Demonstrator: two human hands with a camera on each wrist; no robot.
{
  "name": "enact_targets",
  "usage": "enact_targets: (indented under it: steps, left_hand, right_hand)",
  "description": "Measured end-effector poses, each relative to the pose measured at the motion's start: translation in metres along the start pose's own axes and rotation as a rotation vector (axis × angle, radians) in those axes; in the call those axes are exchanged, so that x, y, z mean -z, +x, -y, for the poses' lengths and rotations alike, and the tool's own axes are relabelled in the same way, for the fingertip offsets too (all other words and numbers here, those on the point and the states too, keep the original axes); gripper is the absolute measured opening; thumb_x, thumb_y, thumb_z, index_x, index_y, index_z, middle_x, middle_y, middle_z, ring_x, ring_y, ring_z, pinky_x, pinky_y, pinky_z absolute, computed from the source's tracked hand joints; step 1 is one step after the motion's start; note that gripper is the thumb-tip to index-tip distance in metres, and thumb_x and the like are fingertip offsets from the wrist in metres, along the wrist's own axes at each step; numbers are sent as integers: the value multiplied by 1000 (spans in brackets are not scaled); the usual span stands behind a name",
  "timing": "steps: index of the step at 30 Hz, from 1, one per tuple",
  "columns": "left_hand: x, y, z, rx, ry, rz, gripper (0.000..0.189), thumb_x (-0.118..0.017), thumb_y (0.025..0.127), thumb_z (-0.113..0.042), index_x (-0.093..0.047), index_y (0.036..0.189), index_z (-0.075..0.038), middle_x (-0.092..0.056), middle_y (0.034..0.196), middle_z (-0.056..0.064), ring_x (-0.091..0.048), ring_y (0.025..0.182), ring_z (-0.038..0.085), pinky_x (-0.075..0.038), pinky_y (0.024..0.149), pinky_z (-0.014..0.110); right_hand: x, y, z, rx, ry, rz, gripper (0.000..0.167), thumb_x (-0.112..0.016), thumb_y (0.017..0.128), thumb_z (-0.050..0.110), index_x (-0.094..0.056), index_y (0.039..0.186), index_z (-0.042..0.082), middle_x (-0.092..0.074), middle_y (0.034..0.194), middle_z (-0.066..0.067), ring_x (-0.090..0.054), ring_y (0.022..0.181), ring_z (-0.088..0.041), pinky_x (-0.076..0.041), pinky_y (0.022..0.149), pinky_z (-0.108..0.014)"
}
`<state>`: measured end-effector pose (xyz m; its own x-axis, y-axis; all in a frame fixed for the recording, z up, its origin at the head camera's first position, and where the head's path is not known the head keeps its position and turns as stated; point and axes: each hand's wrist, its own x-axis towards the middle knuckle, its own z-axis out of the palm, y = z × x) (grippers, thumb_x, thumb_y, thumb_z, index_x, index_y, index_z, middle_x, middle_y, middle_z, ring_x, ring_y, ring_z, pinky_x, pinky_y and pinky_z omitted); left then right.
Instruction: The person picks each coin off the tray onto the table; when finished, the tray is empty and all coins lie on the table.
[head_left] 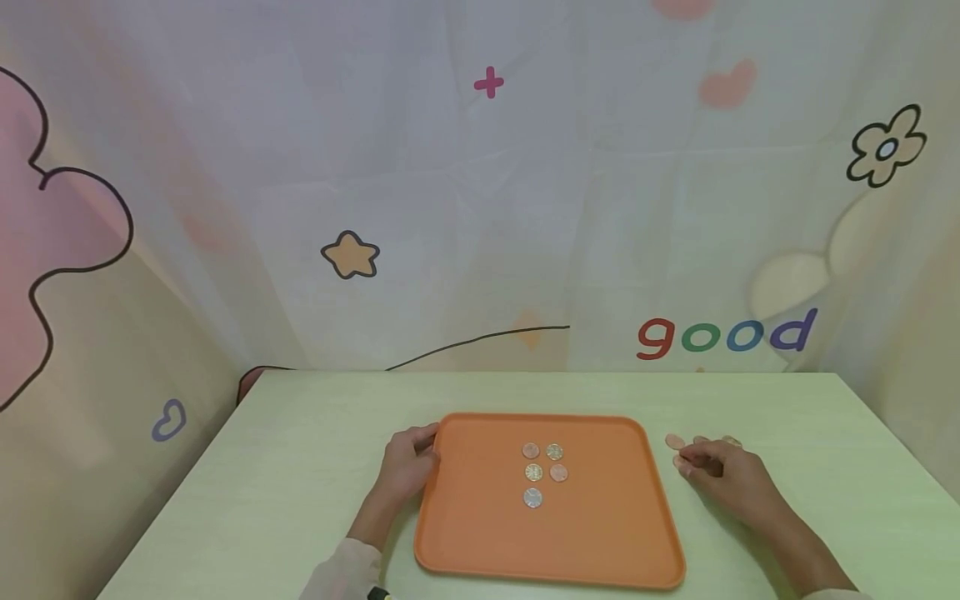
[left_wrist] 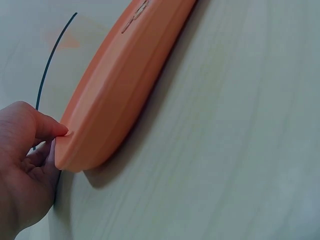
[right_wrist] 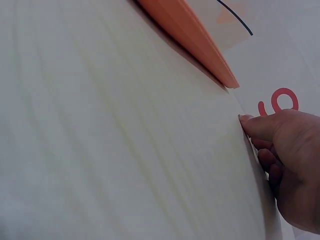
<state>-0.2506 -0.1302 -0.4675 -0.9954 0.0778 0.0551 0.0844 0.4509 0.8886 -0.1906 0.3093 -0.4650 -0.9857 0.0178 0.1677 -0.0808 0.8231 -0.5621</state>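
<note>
An orange tray lies on the table with several coins in its middle: a silver coin nearest, gold-coloured coins and copper-coloured coins behind it. My left hand grips the tray's left rim near the far corner, thumb over the edge in the left wrist view. Right of the tray, my right hand pinches a copper-coloured coin between thumb and fingertips, low over the table. Another copper-coloured coin lies just past those fingertips. More coins show behind the hand, partly hidden by it.
The pale wood-grain table reaches back to a printed curtain with a star, hearts and the word "good". Curtain also hangs along the left and right sides.
</note>
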Motion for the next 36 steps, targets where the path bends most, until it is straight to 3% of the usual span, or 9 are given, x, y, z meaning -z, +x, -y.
enact_targets:
  steps: [7, 10, 12, 17, 20, 25, 31, 36]
  left_hand:
    - [-1, 1, 1, 8, 9, 0, 50, -54, 88, 4, -58, 138, 8, -65, 133, 26, -62, 128, 39, -54, 107, 48]
    - [-1, 1, 0, 11, 7, 4, 51, -55, 88, 5, -58, 139, 7, -64, 134, 26, -61, 128, 39, -54, 107, 48]
    - [-1, 1, 0, 4, 8, 6, 50, -55, 88, 5, -58, 138, 7, -64, 134, 26, -62, 128, 39, -54, 107, 48]
    - [0, 1, -1, -5, -1, 7, 50, -55, 88, 5, -58, 138, 8, -64, 134, 27, -61, 128, 40, -53, 108, 48]
    - [0, 1, -1, -11, 4, 7, 50, -54, 88, 5, -57, 138, 9, -64, 134, 27, -61, 129, 40, -53, 107, 48]
    - [0, 2, 0, -16, 9, 10, 51, -53, 87, 5, -57, 138, 10, -63, 135, 29, -60, 129, 40, -54, 106, 48]
    - [0, 1, 1, -15, 3, 12, 51, -53, 87, 6, -57, 138, 9, -63, 134, 28, -61, 129, 40, -54, 106, 48]
    - [0, 1, 2, -15, 3, 12, 51, -53, 87, 6, -57, 138, 9, -64, 133, 28, -61, 129, 41, -54, 106, 48]
  right_hand:
    - [3, -4, -1, -61, 9, -15, 44, -75, 91, 38, -75, 116, 2, -71, 111, -17, -51, 81, -5, -46, 66, -16]
    - [3, -7, 4, -77, 37, -20, 42, -74, 92, 38, -75, 115, 3, -71, 120, -22, -52, 81, -3, -47, 66, -15]
    - [3, -9, 9, -74, 55, -13, 34, -73, 93, 32, -76, 113, 4, -73, 116, -21, -54, 80, -2, -48, 66, -15]
    - [-2, -13, 29, 14, 112, -15, 18, -75, 91, 14, -76, 105, 3, -73, 88, -6, -55, 72, 1, -50, 62, -16]
    - [-6, -13, 40, 105, 142, -39, 12, -76, 88, 8, -77, 99, 4, -67, 83, 0, -52, 69, 4, -50, 60, -17]
    - [-14, -11, 54, 178, 200, -29, 8, -75, 87, 5, -77, 95, 5, -66, 82, 3, -53, 70, 4, -51, 62, -17]
    - [-21, -12, 70, 161, 267, 73, 6, -75, 89, 9, -75, 95, 7, -72, 86, 1, -53, 72, 5, -51, 64, -17]
    - [-25, -12, 81, 207, 302, 144, 4, -74, 90, 13, -74, 90, 8, -73, 88, 0, -53, 74, 4, -50, 65, -18]
